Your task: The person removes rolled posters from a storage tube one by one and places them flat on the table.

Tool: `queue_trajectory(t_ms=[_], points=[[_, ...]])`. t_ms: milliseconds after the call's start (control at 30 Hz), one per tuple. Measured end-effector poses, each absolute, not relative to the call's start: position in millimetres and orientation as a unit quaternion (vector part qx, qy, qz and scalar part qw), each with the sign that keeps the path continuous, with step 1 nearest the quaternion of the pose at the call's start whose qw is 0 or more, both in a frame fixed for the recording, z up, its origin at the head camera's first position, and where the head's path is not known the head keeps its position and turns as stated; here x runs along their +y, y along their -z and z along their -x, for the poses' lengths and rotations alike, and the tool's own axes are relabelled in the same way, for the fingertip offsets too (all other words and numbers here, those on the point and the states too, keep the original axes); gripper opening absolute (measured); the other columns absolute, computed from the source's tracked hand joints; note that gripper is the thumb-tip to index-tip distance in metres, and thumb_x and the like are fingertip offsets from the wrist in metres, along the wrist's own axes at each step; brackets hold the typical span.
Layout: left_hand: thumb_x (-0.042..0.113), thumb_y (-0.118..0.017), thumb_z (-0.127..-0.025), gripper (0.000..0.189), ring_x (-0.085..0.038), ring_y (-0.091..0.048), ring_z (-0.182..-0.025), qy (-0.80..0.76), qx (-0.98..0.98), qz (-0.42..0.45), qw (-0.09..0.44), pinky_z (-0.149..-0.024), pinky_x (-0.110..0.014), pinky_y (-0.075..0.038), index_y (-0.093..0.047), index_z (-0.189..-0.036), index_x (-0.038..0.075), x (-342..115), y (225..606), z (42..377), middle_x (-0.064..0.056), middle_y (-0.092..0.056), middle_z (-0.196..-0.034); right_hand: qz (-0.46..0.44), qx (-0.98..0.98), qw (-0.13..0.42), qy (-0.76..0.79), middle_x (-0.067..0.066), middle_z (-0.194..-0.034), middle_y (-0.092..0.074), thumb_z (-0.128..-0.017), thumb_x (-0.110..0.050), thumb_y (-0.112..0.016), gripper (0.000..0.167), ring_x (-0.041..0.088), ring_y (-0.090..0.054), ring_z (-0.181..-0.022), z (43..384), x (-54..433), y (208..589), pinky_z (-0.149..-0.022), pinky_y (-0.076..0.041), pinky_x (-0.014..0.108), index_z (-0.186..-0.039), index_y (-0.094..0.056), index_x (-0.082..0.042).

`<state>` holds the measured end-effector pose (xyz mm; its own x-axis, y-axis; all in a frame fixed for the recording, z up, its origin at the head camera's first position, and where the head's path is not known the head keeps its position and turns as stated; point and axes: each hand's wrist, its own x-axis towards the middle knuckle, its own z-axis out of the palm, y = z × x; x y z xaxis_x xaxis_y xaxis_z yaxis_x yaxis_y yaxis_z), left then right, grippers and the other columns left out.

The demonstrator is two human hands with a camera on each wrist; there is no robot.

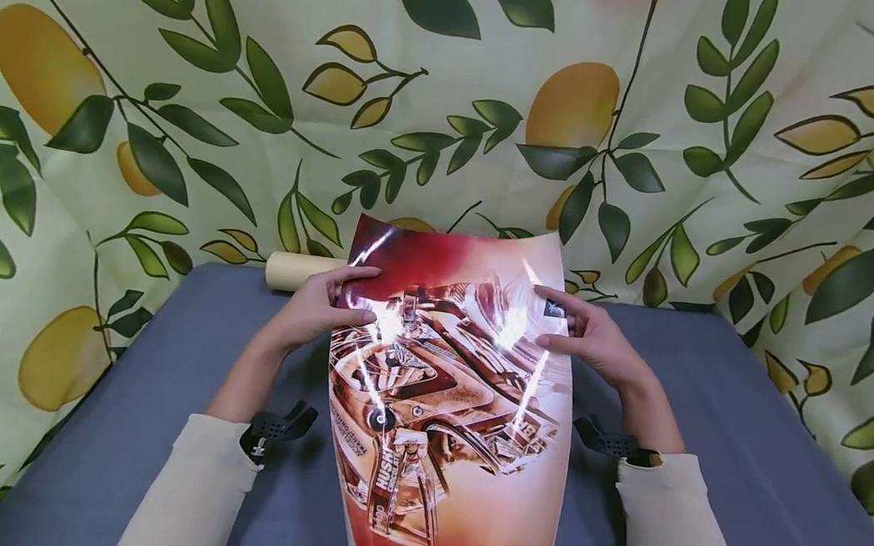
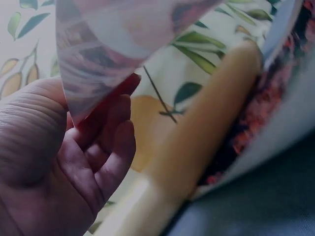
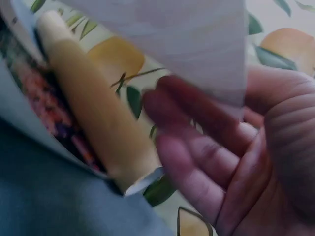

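Note:
A glossy poster (image 1: 461,492) in red, cream and brown, printed with a motorcycle, stands tilted up between my two hands. My left hand (image 1: 307,311) pinches its left edge near the top. My right hand (image 1: 598,337) grips the opposite edge at about the same height. Bright light glares off the sheet's upper half. In the left wrist view the poster's side (image 2: 103,59) passes between thumb and fingers; the right wrist view shows its pale side (image 3: 197,54) against the other hand's fingers (image 3: 197,142). Lower down, the poster runs out of the head view.
Behind the poster, a cream-coloured roll (image 1: 298,271) lies at the back of the blue-grey table (image 1: 135,421). Beside the roll, a curved sheet with a dark and red print (image 2: 263,113) shows in the wrist views. A leaf-and-fruit patterned cloth (image 1: 449,82) hangs behind the table.

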<state>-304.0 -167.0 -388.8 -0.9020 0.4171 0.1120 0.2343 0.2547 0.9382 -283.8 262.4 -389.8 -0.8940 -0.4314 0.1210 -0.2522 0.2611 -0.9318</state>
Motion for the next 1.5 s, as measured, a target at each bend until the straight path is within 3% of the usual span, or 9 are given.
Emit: queue_trajectory(t_ms=[133,200,400,567,767,1000,1167,1333,1500], points=[[0.015,-0.079,-0.088,0.066,-0.008,-0.053,-0.058,-0.52,0.82,-0.223,0.085,-0.057,-0.024,-0.045,-0.051,-0.148,0.013,-169,403,304,-0.002,-0.061,-0.073,0.211,0.807,0.095,0.543,-0.004,-0.093,-0.073,-0.089,-0.003,-0.073,0.079,0.009,-0.069,-0.075,285,256,401,-0.069,-0.059,0.027,-0.157,-0.035,-0.009],[0.017,-0.08,-0.087,0.067,-0.008,-0.046,-0.054,-0.487,0.839,-0.229,0.077,-0.055,-0.024,-0.041,-0.052,-0.147,0.012,-170,411,304,0.001,-0.053,-0.064,0.211,0.819,0.088,0.526,-0.005,-0.079,-0.067,-0.088,-0.005,-0.075,0.08,0.006,-0.061,-0.066,284,255,405,-0.064,-0.055,0.024,-0.157,-0.036,-0.01],[0.021,-0.08,-0.086,0.068,-0.013,-0.054,-0.073,-0.45,0.86,-0.229,0.072,-0.066,-0.024,-0.046,-0.052,-0.147,0.011,-168,427,302,-0.007,-0.063,-0.088,0.186,0.855,0.074,0.479,-0.006,-0.063,-0.041,-0.086,-0.012,-0.079,0.082,0.006,-0.039,-0.056,276,255,418,-0.053,-0.037,0.026,-0.157,-0.038,-0.015],[0.024,-0.081,-0.086,0.068,-0.02,-0.057,-0.089,-0.428,0.87,-0.234,0.067,-0.078,-0.029,-0.047,-0.053,-0.147,0.011,-168,427,294,-0.015,-0.066,-0.114,0.181,0.85,0.106,0.483,0.012,-0.093,-0.071,-0.087,-0.013,-0.078,0.085,0.01,-0.063,-0.075,269,255,424,-0.068,-0.052,0.025,-0.159,-0.033,-0.014],[0.031,-0.079,-0.086,0.071,-0.023,-0.058,-0.105,-0.39,0.884,-0.246,0.069,-0.091,-0.037,-0.049,-0.051,-0.148,0.012,-172,429,286,-0.017,-0.065,-0.128,0.191,0.877,0.093,0.431,0.02,-0.133,-0.061,-0.085,-0.019,-0.08,0.088,0.02,-0.06,-0.109,259,254,432,-0.09,-0.05,0.026,-0.159,-0.033,-0.012],[0.039,-0.078,-0.087,0.075,-0.029,-0.06,-0.114,-0.343,0.906,-0.242,0.063,-0.096,-0.046,-0.05,-0.049,-0.15,0.011,-179,441,273,-0.019,-0.066,-0.129,0.209,0.911,0.034,0.355,0.017,-0.133,-0.06,-0.086,-0.028,-0.078,0.073,0.027,-0.054,-0.111,245,243,443,-0.091,-0.046,0.037,-0.15,-0.048,-0.012],[0.04,-0.077,-0.087,0.073,-0.048,-0.033,-0.148,-0.313,0.917,-0.241,0.062,-0.116,-0.065,-0.034,-0.052,-0.147,0.008,-183,450,266,-0.027,-0.033,-0.161,0.205,0.928,-0.023,0.309,0.018,-0.127,-0.063,-0.087,-0.032,-0.077,0.063,0.032,-0.06,-0.113,239,229,446,-0.094,-0.05,0.048,-0.142,-0.058,-0.009],[0.041,-0.078,-0.085,0.073,-0.053,-0.011,-0.153,-0.3,0.921,-0.242,0.045,-0.118,-0.072,-0.021,-0.055,-0.144,0.005,-182,451,269,-0.026,-0.008,-0.168,0.195,0.944,-0.035,0.265,0.026,-0.154,-0.038,-0.085,-0.037,-0.078,0.068,0.048,-0.04,-0.138,239,224,448,-0.106,-0.04,0.067,-0.143,-0.057,-0.008],[0.042,-0.077,-0.086,0.073,-0.048,-0.012,-0.155,-0.281,0.924,-0.258,0.033,-0.121,-0.069,-0.014,-0.055,-0.144,0.003,-181,451,274,-0.019,-0.023,-0.167,0.226,0.943,-0.021,0.244,0.024,-0.165,-0.026,-0.088,-0.034,-0.074,0.067,0.05,-0.018,-0.153,241,228,452,-0.118,-0.02,0.072,-0.145,-0.055,-0.005]])
